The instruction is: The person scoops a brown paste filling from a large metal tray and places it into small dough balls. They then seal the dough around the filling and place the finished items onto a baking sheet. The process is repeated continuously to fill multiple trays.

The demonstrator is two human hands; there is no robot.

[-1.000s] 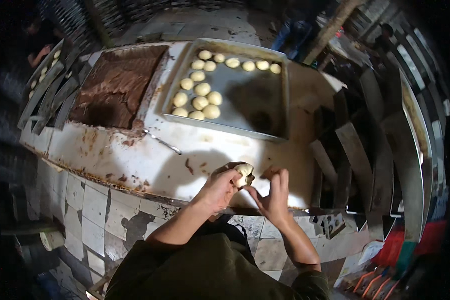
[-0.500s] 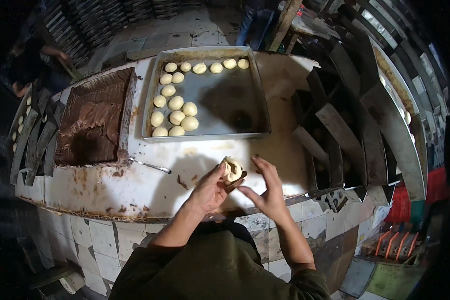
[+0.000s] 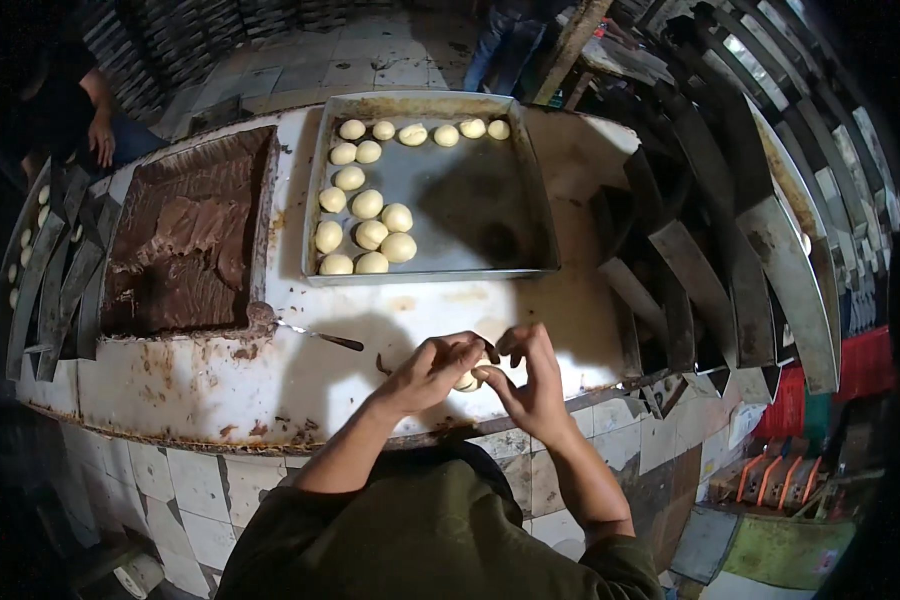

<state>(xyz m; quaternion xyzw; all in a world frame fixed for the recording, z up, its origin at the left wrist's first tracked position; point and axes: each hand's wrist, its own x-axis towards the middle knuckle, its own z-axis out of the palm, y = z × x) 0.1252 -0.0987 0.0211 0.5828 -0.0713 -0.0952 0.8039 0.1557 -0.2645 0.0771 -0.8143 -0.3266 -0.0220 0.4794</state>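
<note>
Above the near edge of the table, a small pale ball of dough (image 3: 467, 381) is held between my two hands, mostly covered by the fingers. My left hand (image 3: 428, 372) curls around it from the left. From the right, my right hand (image 3: 533, 385) pinches at it with thumb and bent fingers. Dark brown smears mark the fingertips. Farther off, a square metal baking pan (image 3: 430, 277) holds several round dough balls (image 3: 367, 205) along its left side and far edge.
A tray of brown chocolate-like paste (image 3: 185, 235) lies at the left, with a dark-handled utensil (image 3: 320, 335) beside its near corner. Stacked metal pans (image 3: 685, 270) stand at the right, more (image 3: 55, 270) at far left. A seated person (image 3: 95, 120) is behind; another person's legs (image 3: 505, 50) show at the top.
My right hand, apart with fingers spread before, has come in and closed on the dough. The open dough cup and brown flat piece seen earlier are now hidden by fingers. The view has shifted slightly.
</note>
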